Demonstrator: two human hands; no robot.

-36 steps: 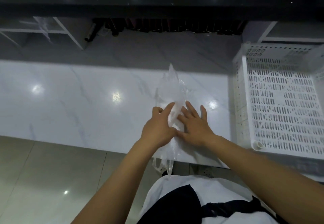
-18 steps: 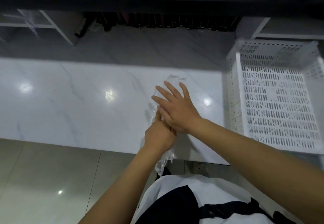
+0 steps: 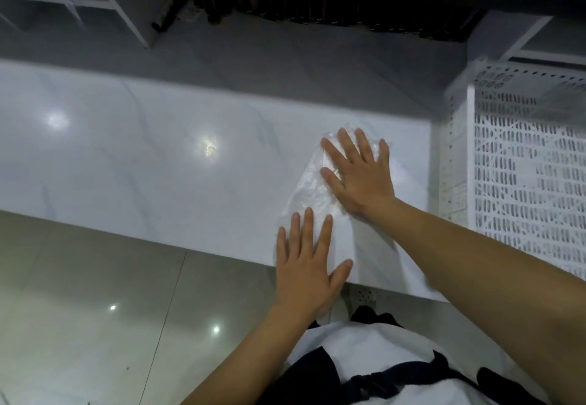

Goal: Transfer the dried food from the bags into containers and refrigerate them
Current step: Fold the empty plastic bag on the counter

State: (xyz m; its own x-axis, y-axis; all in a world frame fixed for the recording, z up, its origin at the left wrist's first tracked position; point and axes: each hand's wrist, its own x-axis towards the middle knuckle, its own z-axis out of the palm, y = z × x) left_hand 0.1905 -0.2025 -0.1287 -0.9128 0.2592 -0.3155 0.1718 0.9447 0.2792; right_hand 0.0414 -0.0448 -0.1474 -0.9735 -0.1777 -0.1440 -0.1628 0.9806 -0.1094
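Head view looks down on a white marble tabletop [image 3: 142, 157], with a clear plastic bag [image 3: 309, 189] lying flat near its front edge, right of centre in the frame. The right hand [image 3: 358, 173] presses palm-down on the bag's upper part, fingers spread, its grip apart and closed on nothing. The left hand [image 3: 306, 265] lies lower, fingers also spread and flat, resting over the bag's lower end where the tabletop edge falls away to the floor. The bag looks empty; no dried food or container shows here. A white perforated crate [image 3: 523, 176] stands at the right edge of the frame, just beside the right forearm. The risk, as I judge it: the thin film hangs partly over the edge, so a sliding palm could drag it off, or the slick plastic could wrinkle and bunch rather than flatten.
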